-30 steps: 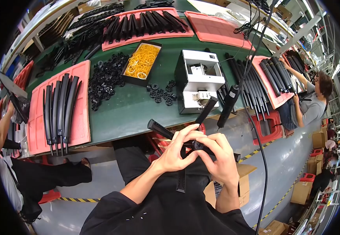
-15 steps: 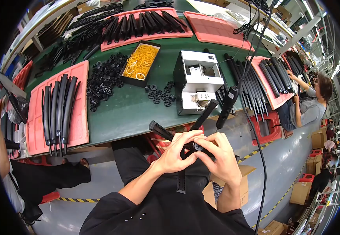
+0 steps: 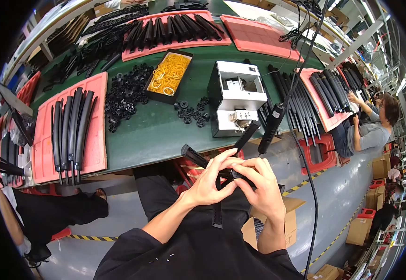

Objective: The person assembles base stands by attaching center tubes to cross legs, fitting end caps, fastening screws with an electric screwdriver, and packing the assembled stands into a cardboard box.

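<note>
Both of my hands are around the hub of a black plastic base with several radiating legs [image 3: 217, 215], held above my lap. My left hand [image 3: 211, 183] grips its left side, thumb near the hub and index finger raised. From the other side my right hand [image 3: 262, 186] closes on the hub, its fingertips meeting those of the left. Two legs stick out toward the table, one points down at my body, and another tip shows at the right. My hands cover much of the hub. A black electric screwdriver [image 3: 273, 127] hangs just beyond my right hand, bit downward.
On the green table [image 3: 151, 135] stand a white-and-black machine [image 3: 238, 93], a box of yellow rings [image 3: 169, 74] and black round parts [image 3: 127, 93]. Pink trays [image 3: 98, 135] carry black tubes. A cable [image 3: 313, 200] hangs at right. Co-workers are at both sides, one seated right [image 3: 373, 130].
My left index finger has lifted a little, while both hands stay on the black base. The left co-worker's arm has shifted down, and the right co-worker's hand has moved slightly.
</note>
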The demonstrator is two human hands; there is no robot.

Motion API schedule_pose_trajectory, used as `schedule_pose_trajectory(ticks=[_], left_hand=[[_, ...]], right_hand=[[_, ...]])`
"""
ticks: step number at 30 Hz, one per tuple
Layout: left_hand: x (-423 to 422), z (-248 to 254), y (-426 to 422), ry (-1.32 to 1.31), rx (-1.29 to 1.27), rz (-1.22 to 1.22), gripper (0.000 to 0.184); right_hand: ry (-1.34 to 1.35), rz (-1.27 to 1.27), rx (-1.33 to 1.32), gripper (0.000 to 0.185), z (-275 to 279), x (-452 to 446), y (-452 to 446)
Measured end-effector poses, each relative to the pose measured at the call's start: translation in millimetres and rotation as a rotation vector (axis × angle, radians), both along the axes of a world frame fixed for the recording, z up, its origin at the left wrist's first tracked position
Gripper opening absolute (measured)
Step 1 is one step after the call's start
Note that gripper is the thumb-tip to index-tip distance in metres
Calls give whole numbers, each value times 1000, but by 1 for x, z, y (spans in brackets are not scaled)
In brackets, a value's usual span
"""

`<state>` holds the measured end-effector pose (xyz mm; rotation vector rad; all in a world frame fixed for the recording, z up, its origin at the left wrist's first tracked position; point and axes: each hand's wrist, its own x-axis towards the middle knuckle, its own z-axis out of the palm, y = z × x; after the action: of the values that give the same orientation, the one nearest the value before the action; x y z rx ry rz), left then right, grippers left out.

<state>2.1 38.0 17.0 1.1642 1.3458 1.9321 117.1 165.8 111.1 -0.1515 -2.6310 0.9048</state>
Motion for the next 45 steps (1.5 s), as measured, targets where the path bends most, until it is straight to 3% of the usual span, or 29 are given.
schedule_pose_trajectory(ticks=[7,11,16,21,29,31,37,41,43,45], left_hand=[[-1,-2,-4,76,-35,-24,82],[-3,0,-7,71,-43,-18,75],[-8,11,-5,371,-11,58,48],[-3,9,0,443,-85,134,46],[7,10,8,505,-59,174,33],[6,8,7,547,-63,199,28],[9,0,9,535,-14,243,19],[4,-2,0,437,-3,230,18],[0,-4,0,417,14,182,18],[-3,-3,0,427,11,199,19]], right_hand=[[-53,6,-111,37,1,4,2],[-26,-44,37,33,-2,3,0],[14,-32,118,29,-4,10,-1],[-106,-38,216,24,16,19,-4],[-24,-122,306,27,48,19,38],[-41,-245,156,31,31,11,62],[65,-700,197,55,-45,-36,111],[141,-705,289,57,-73,-51,118],[85,-698,193,55,-82,-56,121],[264,-722,340,51,-105,-59,123]])
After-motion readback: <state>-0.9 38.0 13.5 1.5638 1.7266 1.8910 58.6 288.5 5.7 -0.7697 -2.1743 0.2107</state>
